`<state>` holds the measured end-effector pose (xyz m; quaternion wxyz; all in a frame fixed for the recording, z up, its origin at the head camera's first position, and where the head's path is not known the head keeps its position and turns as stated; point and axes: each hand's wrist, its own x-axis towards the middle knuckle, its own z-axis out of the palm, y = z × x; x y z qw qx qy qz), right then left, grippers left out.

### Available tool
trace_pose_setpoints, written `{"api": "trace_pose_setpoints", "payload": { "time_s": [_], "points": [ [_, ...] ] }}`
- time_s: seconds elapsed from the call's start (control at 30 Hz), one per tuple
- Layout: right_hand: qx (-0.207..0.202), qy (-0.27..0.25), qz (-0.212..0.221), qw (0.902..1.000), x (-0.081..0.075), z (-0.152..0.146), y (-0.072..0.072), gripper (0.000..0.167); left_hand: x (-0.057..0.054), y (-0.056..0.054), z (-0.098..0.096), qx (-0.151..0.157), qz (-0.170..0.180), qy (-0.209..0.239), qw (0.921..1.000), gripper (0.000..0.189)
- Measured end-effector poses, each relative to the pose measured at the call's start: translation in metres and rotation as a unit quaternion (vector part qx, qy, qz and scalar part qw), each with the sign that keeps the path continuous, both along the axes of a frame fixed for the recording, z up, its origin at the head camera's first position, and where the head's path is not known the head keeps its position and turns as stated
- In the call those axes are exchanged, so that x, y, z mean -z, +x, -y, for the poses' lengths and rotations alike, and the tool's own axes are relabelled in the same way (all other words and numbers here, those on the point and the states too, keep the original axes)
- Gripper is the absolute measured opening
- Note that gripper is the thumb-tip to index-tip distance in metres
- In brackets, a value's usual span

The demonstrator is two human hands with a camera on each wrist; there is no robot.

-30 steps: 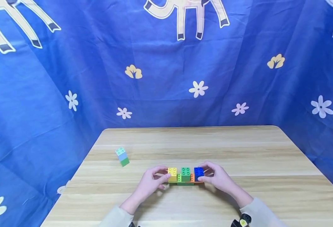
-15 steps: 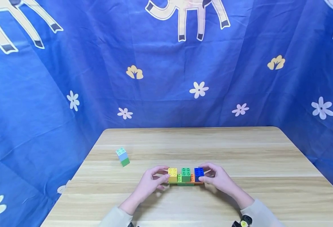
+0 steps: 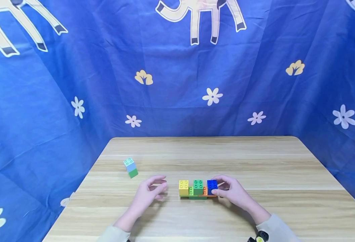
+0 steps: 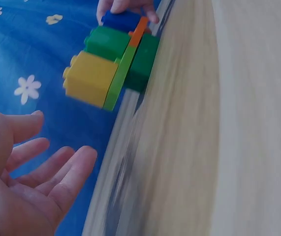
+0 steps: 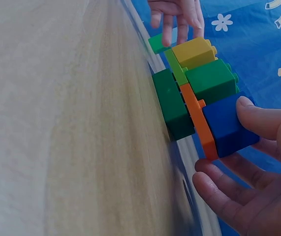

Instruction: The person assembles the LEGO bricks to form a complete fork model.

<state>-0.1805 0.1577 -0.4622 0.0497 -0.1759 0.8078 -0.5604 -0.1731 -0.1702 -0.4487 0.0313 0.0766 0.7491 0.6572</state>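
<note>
A toy-brick build stands on the table near its middle. Its base is a dark green brick [image 5: 172,104], bearing a lime plate [image 4: 118,81] and an orange plate [image 5: 198,120] end to end. On these sit a yellow brick [image 3: 183,188] at the left, a green brick [image 3: 198,187] in the middle and a blue brick [image 3: 212,187] at the right. My right hand [image 3: 233,193] pinches the blue brick between thumb and fingers. Apart from the yellow brick, to its left, my left hand [image 3: 147,195] holds nothing, its fingers loosely extended.
A small stack of a light blue brick [image 3: 130,165] on a green brick [image 3: 133,173] stands at the left of the wooden table [image 3: 241,154]. A blue patterned curtain [image 3: 177,84] hangs behind the table and along its sides.
My left hand has let go of the yellow brick and moved left, away from the build. The right hand stays on the blue brick, and the build keeps its place.
</note>
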Motion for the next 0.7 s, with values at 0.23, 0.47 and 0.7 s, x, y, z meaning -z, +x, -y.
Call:
{"api": "trace_pose_setpoints", "payload": {
  "time_s": [0.23, 0.47, 0.7],
  "points": [
    [0.008, 0.000, 0.004, 1.0000, 0.000, 0.001, 0.001, 0.042, -0.003, -0.001, 0.023, -0.081, -0.037, -0.022, 0.9958, 0.037],
    [0.006, -0.001, 0.003, 1.0000, 0.000, 0.000, 0.001, 0.042, -0.009, -0.003, 0.043, -0.144, -0.050, -0.035, 0.9877, 0.038],
    [0.008, -0.003, -0.001, 1.0000, 0.001, 0.000, 0.001, 0.042, -0.011, -0.008, 0.064, -0.242, -0.048, -0.004, 0.9691, 0.038]
  ]
}}
